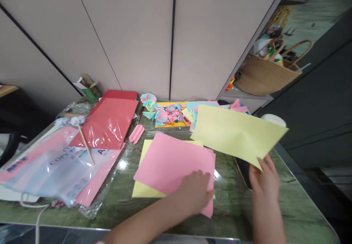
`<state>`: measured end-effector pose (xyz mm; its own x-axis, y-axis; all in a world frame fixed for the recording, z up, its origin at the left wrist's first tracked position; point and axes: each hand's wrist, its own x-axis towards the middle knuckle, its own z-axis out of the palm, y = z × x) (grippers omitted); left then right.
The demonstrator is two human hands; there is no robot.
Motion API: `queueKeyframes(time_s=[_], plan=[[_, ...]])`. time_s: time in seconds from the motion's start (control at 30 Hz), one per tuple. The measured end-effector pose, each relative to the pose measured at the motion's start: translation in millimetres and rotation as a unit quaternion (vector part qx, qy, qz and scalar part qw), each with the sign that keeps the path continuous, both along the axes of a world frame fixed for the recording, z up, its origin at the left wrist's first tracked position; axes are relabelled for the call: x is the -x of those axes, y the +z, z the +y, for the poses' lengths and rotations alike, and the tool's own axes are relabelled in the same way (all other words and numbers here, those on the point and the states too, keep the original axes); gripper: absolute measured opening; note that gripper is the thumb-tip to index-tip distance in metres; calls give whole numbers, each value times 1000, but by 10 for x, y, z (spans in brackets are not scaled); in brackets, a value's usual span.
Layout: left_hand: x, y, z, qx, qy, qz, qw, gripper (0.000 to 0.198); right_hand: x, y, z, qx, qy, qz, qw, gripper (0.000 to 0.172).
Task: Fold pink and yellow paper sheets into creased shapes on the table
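Pinching yellow sheet (236,132) by near corner, right hand (264,180) lifting it, long axis running up-left; left hand (196,192) lying flat, fingers spread, on pink sheet (172,161).

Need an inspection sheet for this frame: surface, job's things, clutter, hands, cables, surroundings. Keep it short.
Surface: green marbled table, glossy, with glare spots.
Job's things: pink sheet lying on a yellow sheet; pale yellow sheet lifted off the table.
Clutter: red paper pack, copy paper pack, wooden stick, folded paper flowers, small pleated pink piece, dark flat object under the lifted sheet.
Hands: left hand flat on the pink sheet; right hand pinching the pale yellow sheet's corner.
Cables: white cord at the near left edge.
Surroundings: beige wall panels, woven basket on a ledge.
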<state>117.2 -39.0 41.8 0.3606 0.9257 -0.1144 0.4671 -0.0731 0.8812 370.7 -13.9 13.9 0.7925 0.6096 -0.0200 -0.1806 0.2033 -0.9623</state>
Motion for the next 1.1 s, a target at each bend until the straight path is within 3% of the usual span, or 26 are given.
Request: queueKeyframes(time_s=[0.17, 0.3, 0.4, 0.5, 0.7, 0.83, 0.93, 1.1], plan=[[1230, -123, 330, -83, 151, 123, 977, 34, 55, -125, 743, -43, 56, 43, 997, 31], [1738, -303, 376, -90, 208, 164, 960, 40, 127, -191, 1023, -52, 73, 44, 995, 27], [1810, -386, 314, -75, 206, 163, 962, 44, 185, -238, 1032, -34, 111, 24, 993, 25], [1810, -399, 262, -59, 202, 154, 965, 46, 196, -241, 877, 1, 151, -9, 989, 32], [1864, -336, 277, -1, 225, 110, 968, 49, 163, -230, 243, 70, 130, -65, 987, 48], [1943, -328, 378, 62, 245, 43, 967, 52, 298, -329, -112, 91, 149, -20, 984, 38], [2012, -332, 476, 114, 261, -15, 959, 59, 379, -408, -120, 94, 199, 8, 975, 37], [2098, -293, 605, 174, 266, -80, 945, 57, 289, -481, 184, 119, 196, -20, 973, 36]])
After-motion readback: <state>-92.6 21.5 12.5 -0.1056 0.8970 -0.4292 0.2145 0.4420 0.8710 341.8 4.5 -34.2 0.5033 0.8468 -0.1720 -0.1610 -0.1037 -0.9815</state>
